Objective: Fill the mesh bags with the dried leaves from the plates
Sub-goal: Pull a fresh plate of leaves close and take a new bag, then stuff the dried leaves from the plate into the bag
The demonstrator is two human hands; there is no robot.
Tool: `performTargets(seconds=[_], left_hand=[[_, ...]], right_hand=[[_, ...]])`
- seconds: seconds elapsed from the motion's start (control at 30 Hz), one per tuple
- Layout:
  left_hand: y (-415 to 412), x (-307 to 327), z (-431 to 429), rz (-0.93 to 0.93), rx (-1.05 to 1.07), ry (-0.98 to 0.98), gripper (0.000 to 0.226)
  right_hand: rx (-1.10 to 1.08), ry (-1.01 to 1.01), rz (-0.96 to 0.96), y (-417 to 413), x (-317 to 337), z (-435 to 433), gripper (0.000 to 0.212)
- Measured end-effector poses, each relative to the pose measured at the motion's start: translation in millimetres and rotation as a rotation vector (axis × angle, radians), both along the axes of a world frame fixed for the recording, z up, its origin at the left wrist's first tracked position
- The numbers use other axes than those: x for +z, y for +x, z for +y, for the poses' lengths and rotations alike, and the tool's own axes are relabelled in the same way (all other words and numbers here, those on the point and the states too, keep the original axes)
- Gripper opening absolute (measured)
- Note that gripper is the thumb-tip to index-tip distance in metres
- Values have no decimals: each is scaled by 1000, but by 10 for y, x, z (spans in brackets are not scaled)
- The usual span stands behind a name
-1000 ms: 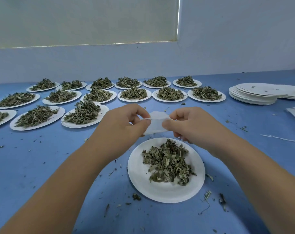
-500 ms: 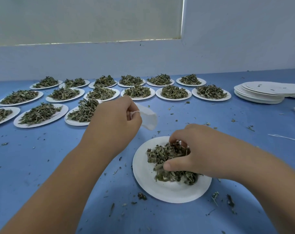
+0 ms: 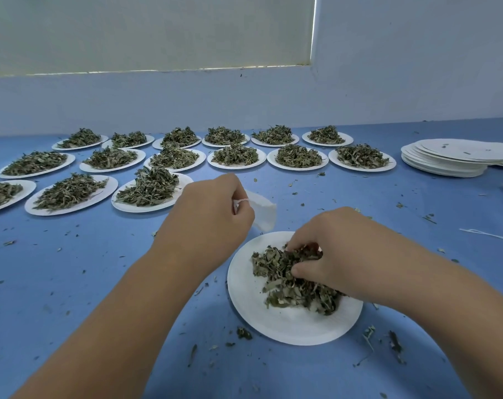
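A white paper plate point(image 3: 285, 326) lies in front of me on the blue table, with a heap of dried green leaves point(image 3: 279, 280) on it. My right hand point(image 3: 333, 249) is down in the heap, its fingers and thumb curled round a bunch of leaves. My left hand point(image 3: 210, 220) is raised to the left of the plate and pinches a small white mesh bag point(image 3: 263, 213) by its top, a white drawstring looped over one finger. The bag hangs just beyond the plate's far rim.
Several more plates of dried leaves point(image 3: 149, 188) stand in rows across the far left and middle of the table. A stack of bare paper plates point(image 3: 451, 156) sits at the far right, with a loose white string point(image 3: 489, 234) nearby. Leaf crumbs are scattered around.
My right hand let go of the bag and dropped onto the plate, where it now closes round leaves. My left hand kept the bag and stayed left of the plate.
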State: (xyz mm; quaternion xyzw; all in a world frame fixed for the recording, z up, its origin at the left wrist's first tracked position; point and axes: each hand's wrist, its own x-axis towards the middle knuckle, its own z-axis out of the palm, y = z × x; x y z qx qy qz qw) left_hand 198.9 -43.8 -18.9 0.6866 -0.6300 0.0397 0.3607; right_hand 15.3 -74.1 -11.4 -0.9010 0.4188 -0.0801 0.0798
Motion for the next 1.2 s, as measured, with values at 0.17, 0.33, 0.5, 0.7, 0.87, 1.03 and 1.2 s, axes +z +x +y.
performTargets(seconds=[0.17,0.33,0.5,0.7,0.87,1.03,1.2], left_hand=[[-1,-8,-5,1,-6,14,10],[-28,-10,-1,9,-20,27,11],[-58,-6,13,37,-36,43,11],[-72,-20,10,22,-40,54,12],[-114,-23,24,17,-65,62,14],[-175,-29,44,49,-103,70,13],[-230,-49,36,121,-143,88,12]], right_hand=[[6,-2,-44,-24,52,-3,20],[7,55,-103,-85,103,-56,15],[36,146,-210,-165,172,-102,5],[62,145,-354,-188,232,-102,6],[58,100,-387,-132,194,-71,5],[28,-1,-359,-52,108,-52,9],[21,-114,-269,24,49,-25,22]])
